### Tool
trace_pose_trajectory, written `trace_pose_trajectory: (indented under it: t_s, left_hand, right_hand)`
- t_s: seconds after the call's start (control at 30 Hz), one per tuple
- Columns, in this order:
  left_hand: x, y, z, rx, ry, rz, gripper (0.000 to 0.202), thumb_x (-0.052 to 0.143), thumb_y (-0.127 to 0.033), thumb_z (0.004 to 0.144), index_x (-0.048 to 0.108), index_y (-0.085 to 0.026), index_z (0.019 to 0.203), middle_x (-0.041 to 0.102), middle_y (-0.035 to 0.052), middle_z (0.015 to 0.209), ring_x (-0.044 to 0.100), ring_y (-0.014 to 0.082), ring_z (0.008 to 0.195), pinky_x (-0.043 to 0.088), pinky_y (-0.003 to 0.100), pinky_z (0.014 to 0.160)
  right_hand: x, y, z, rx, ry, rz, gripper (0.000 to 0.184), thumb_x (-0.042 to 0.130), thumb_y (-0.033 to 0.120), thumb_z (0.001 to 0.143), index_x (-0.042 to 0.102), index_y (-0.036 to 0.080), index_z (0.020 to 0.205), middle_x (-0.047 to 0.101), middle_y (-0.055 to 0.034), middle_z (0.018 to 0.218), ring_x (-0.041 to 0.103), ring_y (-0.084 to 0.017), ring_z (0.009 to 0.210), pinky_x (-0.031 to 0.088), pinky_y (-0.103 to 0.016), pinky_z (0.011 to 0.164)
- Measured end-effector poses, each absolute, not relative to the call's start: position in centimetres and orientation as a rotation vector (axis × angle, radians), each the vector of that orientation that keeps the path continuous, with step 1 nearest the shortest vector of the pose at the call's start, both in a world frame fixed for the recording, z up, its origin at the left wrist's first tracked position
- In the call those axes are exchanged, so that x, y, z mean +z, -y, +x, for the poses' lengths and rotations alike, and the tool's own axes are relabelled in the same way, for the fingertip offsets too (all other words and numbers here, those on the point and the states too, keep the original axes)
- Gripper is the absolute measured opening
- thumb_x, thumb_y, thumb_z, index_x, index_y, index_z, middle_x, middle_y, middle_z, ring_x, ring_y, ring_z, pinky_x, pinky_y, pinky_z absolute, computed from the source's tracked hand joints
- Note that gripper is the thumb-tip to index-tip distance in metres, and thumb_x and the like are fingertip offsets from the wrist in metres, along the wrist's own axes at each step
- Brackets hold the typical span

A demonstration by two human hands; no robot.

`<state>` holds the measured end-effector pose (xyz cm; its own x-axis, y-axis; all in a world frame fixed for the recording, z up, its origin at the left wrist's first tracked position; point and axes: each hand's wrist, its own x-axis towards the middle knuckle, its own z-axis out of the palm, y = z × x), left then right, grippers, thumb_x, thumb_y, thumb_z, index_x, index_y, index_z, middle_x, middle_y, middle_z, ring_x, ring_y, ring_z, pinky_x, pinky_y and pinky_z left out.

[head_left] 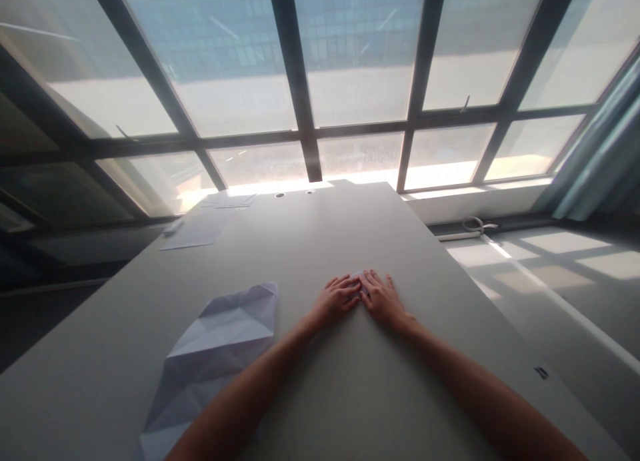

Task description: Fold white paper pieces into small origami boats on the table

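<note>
Both hands lie on the white table (315,241), pressing down with their fingertips close together. Under them is a small piece of white paper (356,274), mostly covered, so its shape cannot be made out. My left hand (336,300) has its fingers stretched out flat across the paper's left side. My right hand (383,302) rests opposite with fingers spread, its index and thumb side meeting the left fingers. A large creased sheet of paper (220,334) with many fold lines lies left of my left forearm, which hides part of its edge.
Flat sheets of paper (195,228) lie at the table's far left, with a small pale object (173,228) on their edge. Two round holes (280,195) pierce the far end. A dark mark (541,373) is near the right edge. Windows (360,54) stand beyond.
</note>
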<state>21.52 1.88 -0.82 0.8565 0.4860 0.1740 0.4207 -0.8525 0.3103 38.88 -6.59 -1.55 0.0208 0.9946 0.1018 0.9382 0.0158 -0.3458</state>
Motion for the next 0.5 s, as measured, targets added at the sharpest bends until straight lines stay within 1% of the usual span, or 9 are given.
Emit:
trace_pose_trajectory:
  t_s: [0.1,0.3,0.4,0.5]
  left_hand:
    - [-1.08,-1.97,21.52,0.397,-0.693,2.761,0.047,0.054,-0.036,0.095,0.047,-0.039,0.141,0.043,-0.0032,0.15,0.038,0.0234,0.139,0.026,0.047,0.117]
    - [-1.28,-2.0,21.4,0.401,-0.669,2.762,0.052,0.054,-0.036,0.095,0.041,-0.037,0.145,0.042,-0.0012,0.151,0.036,0.0232,0.14,0.025,0.046,0.117]
    - [-1.38,-2.16,21.42,0.415,-0.664,2.752,0.05,0.054,-0.035,0.094,0.045,-0.035,0.143,0.045,-0.0004,0.149,0.038,0.0243,0.139,0.026,0.048,0.117]
    - [-1.56,-2.45,21.49,0.445,-0.593,2.736,0.047,0.055,-0.033,0.094,0.05,-0.03,0.14,0.046,0.0024,0.148,0.038,0.0249,0.139,0.03,0.046,0.116]
  right_hand:
    - [-1.49,6.56,38.93,0.266,1.983,-1.988,0.056,0.032,0.039,0.099,0.032,0.018,0.15,0.025,-0.0085,0.158,0.014,-0.021,0.147,0.002,-0.052,0.117]
    - [-1.32,6.66,38.83,0.25,2.008,-2.007,0.055,0.03,0.039,0.099,0.033,0.019,0.15,0.025,-0.0083,0.159,0.012,-0.022,0.147,0.003,-0.051,0.117]
    - [-1.14,6.82,38.71,0.185,1.998,-2.054,0.054,0.029,0.043,0.1,0.035,0.022,0.15,0.024,-0.0099,0.159,0.01,-0.025,0.148,0.003,-0.052,0.116]
    - [-0.99,6.91,38.6,0.166,1.965,-2.128,0.057,0.025,0.047,0.1,0.032,0.024,0.151,0.021,-0.0099,0.16,0.008,-0.026,0.148,0.003,-0.053,0.115]
